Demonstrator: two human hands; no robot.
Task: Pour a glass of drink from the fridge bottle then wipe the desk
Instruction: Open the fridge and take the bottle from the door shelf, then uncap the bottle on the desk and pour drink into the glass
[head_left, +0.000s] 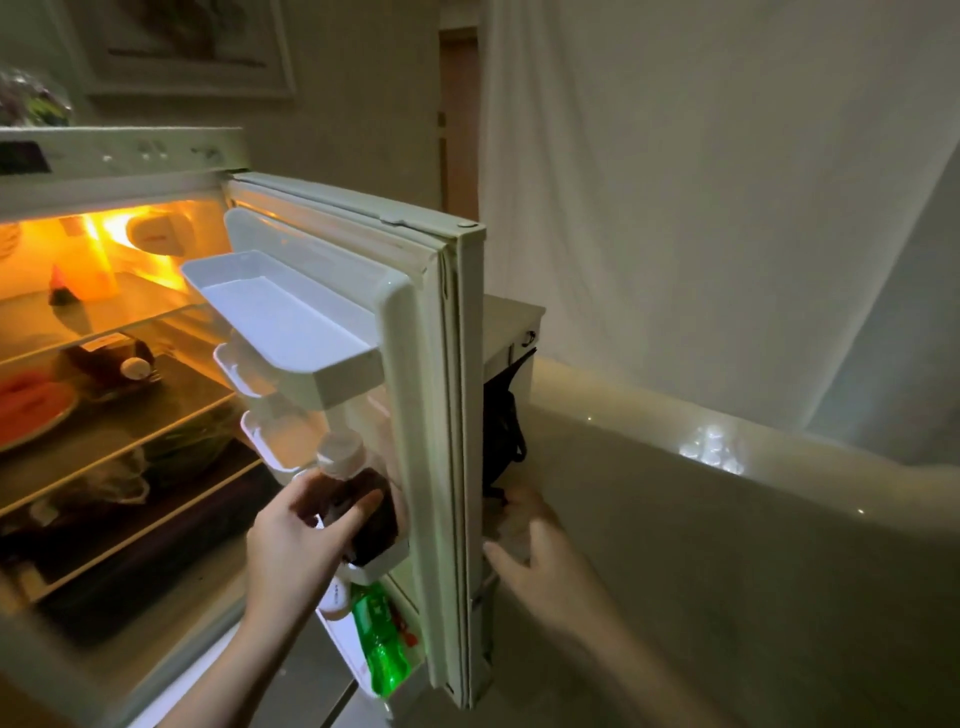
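Head view showed the fridge door swung open, and everything else is placed from it. Left of the door, lit fridge shelves held food. On the door's inner side, the left hand curled its fingers around one dark bottle sitting in a door rack. Below it stood one green bottle. At the door's outer edge, the right hand held the door, fingers bent around the edge. The rack lip could snag the dark bottle as it lifted, and the grip might slip. Two bottles and two hands were visible.
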